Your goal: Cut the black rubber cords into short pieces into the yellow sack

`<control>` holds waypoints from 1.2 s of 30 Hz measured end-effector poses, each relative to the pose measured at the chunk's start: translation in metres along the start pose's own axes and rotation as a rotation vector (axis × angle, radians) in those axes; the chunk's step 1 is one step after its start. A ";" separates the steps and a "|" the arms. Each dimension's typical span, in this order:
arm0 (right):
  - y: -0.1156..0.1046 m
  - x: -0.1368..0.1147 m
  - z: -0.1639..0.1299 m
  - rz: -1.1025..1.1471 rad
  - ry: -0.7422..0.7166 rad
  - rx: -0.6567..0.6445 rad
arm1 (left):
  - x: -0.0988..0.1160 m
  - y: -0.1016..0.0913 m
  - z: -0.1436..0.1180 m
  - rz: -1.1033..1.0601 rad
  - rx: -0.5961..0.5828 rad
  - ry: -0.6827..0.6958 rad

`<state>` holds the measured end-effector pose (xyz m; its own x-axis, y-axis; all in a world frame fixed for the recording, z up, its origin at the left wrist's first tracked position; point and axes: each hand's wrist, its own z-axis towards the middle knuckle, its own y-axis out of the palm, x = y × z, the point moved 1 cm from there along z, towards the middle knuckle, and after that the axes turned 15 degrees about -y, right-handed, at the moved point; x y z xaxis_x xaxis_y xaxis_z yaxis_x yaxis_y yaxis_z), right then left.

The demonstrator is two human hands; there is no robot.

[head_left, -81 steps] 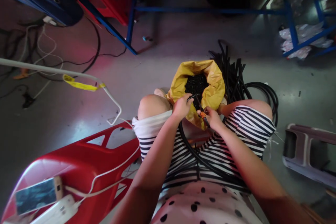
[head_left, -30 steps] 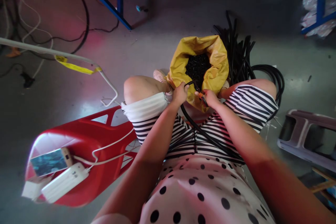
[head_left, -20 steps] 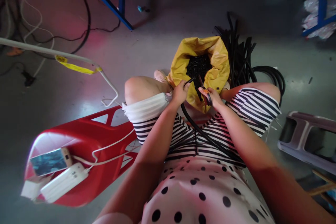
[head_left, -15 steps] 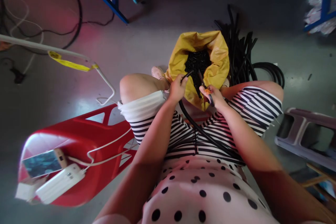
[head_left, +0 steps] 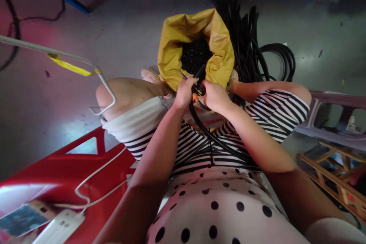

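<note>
My left hand [head_left: 184, 90] is closed around a black ribbed tube [head_left: 201, 125] that runs down over my lap. Close beside it, my right hand [head_left: 214, 95] is curled at the handles of scissors [head_left: 196, 97] with orange and black grips. A thin blade tip pokes out past my left fingers; the rest of the blades is hidden between the hands. A short black tube end sticks up between my fingers. Both hands are over the near rim of a yellow sack [head_left: 171, 51], folded open and holding many short black pieces [head_left: 196, 54].
Long black tubes [head_left: 248, 40] lie in a bundle and coil right of the sack. A red plastic chair [head_left: 94, 164] carries a phone [head_left: 24, 219] and white power bank [head_left: 61, 227]. A white metal bar [head_left: 57, 54] reaches in from the left. At right stands a grey-purple stool [head_left: 328, 118].
My hands have come together, and the scissors have moved left against my left hand. The view has shifted, so the sack and chair appear further left.
</note>
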<state>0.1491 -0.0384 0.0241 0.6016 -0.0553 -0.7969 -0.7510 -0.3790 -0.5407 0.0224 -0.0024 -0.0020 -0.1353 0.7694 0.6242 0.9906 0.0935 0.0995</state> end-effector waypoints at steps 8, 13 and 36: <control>-0.045 0.143 0.007 -0.205 0.492 0.327 | 0.002 -0.013 -0.002 -0.103 0.108 -0.131; -0.027 0.199 0.043 -0.713 0.651 -0.320 | -0.003 -0.014 -0.014 -0.062 0.076 -0.163; -0.061 0.116 0.101 -0.176 0.041 0.298 | -0.008 0.006 -0.005 0.016 0.001 -0.133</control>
<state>0.2372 0.0715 -0.0620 0.7345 -0.0527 -0.6765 -0.6780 -0.0996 -0.7283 0.0293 -0.0111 -0.0026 -0.1161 0.8477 0.5177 0.9926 0.0810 0.0899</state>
